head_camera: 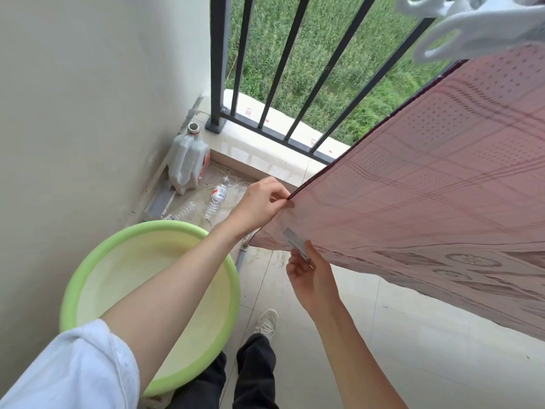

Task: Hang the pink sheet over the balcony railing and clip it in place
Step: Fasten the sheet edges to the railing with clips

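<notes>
I see the pink sheet (427, 184) draped from the top right across the dark balcony railing (283, 69), its lower corner pulled toward me. A green basin (70, 293) sits on the floor by the wall. My left hand (259, 205) pinches the sheet's dark edge; my right hand (309, 276) pinches the small label (295, 242) near that corner. White clips (472, 22) hang top right.

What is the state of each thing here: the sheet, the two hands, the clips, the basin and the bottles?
pink sheet: draped from above, lower corner held up off the floor.
left hand: pinching the sheet's edge.
right hand: pinching the sheet's label.
white clips: at top right above the sheet; blurred.
green basin: upright on the floor, no laundry inside.
white jug: standing, cap off.
clear bottles: lying on the floor.
</notes>
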{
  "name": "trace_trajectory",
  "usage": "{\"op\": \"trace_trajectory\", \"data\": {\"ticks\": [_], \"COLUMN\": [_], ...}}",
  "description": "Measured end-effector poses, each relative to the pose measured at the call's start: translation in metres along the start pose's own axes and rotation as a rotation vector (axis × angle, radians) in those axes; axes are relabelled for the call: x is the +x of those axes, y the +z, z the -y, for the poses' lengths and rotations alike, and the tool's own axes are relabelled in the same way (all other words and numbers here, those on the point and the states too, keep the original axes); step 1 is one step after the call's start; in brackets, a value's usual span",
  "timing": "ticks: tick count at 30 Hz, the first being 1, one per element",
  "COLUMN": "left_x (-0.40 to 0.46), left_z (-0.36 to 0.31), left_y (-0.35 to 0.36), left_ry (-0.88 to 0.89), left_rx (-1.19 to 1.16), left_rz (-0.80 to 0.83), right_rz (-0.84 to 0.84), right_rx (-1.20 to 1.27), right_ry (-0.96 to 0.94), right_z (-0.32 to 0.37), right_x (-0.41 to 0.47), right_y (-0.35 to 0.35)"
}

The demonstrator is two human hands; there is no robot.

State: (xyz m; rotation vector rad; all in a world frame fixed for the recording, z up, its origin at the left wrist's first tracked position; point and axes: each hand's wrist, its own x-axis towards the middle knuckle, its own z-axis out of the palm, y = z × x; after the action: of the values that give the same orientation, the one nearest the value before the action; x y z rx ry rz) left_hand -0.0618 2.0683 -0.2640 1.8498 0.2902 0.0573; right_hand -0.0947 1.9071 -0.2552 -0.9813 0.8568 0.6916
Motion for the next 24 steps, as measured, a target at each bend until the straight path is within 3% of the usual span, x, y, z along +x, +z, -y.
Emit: {"op": "trace_trajectory", "data": {"ticks": [6, 9, 14, 17, 20, 22, 24], "left_x": [0.001, -0.002, -0.007, -0.012, -0.014, -0.014, -0.015], "left_z": [0.004, 0.012, 0.021, 0.026, 0.027, 0.026, 0.026], "left_y": [-0.002, -0.001, 0.007, 0.012, 0.013, 0.012, 0.013], "left_ry": [-0.084, -0.106, -0.158, -0.180, -0.200, -0.203, -0.211], "left_rx": [-0.003, -0.063, -0.275, -0.330, -0.352, -0.384, -0.418], "left_rz": [0.047, 0.031, -0.022, -0.056, -0.087, -0.097, -0.103], "right_rz": [0.132, 0.089, -0.069, -0.076, -0.113, -0.117, -0.038], "right_rx": [0.132, -0.010, -0.572, -0.715, -0.763, -0.690, -0.407], "right_ry": [0.056, 0.025, -0.383, -0.587, -0.674, -0.603, -0.358], "right_z": [-0.015, -0.018, -0.020, -0.018, -0.018, -0.018, -0.017], "right_x": [-0.002, -0.001, -0.008, -0.013, -0.014, -0.015, -0.017], "right_y": [0.005, 0.010, 0.001, 0.005, 0.014, 0.022, 0.027]}}
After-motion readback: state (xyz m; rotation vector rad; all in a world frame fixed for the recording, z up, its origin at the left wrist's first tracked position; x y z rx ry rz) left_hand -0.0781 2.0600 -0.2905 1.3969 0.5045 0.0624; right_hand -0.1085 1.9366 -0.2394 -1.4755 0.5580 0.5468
